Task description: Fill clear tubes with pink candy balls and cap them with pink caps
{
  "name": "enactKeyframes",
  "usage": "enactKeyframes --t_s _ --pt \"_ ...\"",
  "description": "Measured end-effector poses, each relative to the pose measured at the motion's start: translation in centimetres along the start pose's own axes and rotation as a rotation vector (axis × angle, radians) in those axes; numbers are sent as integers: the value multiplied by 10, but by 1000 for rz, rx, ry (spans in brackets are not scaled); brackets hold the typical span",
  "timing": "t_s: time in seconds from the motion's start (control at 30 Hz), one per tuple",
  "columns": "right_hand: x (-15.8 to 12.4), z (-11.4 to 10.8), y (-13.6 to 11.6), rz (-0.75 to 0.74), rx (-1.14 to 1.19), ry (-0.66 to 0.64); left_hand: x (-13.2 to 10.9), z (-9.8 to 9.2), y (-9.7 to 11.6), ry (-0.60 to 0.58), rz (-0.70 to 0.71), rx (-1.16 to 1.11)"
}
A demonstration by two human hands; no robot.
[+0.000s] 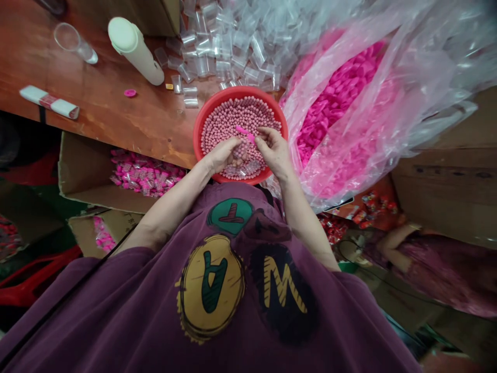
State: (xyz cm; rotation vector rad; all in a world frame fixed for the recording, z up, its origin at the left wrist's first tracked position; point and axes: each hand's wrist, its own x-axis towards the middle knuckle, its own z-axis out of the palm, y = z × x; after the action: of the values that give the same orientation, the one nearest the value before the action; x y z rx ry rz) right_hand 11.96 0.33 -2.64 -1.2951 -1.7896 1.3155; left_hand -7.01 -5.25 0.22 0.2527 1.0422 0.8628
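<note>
A red plastic basin (202, 122) full of small pink beads sits at the near edge of a brown wooden table (116, 114). Both my hands are over it. My left hand (223, 154) is curled, its fingers closed around a small clear tube resting on the beads. My right hand (274, 147) pinches a small bright pink cap (244, 132) between thumb and fingertips, just above the tube. Several filled clear tubes (244, 168) lie in the basin near my wrists.
A clear bag of pink caps (337, 98) lies right of the basin. Empty clear tubes (225, 46) are heaped behind it. A cream bottle (135, 49), a glass (73, 41), and a wrapped roll (48, 101) lie left. A cardboard box (77, 171) holds pink packets below the table.
</note>
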Motion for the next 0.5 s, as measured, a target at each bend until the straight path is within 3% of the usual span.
enactKeyframes --t_s 0.17,0.33,0.5 --pt "-3 9 18 37 7 -16 1 -6 -5 -3 -49 22" --pt "-8 7 5 -47 -113 -88 -6 -5 -4 -29 -49 32" --pt "-11 -10 -11 -154 -154 -170 -8 -10 -5 30 -14 44"
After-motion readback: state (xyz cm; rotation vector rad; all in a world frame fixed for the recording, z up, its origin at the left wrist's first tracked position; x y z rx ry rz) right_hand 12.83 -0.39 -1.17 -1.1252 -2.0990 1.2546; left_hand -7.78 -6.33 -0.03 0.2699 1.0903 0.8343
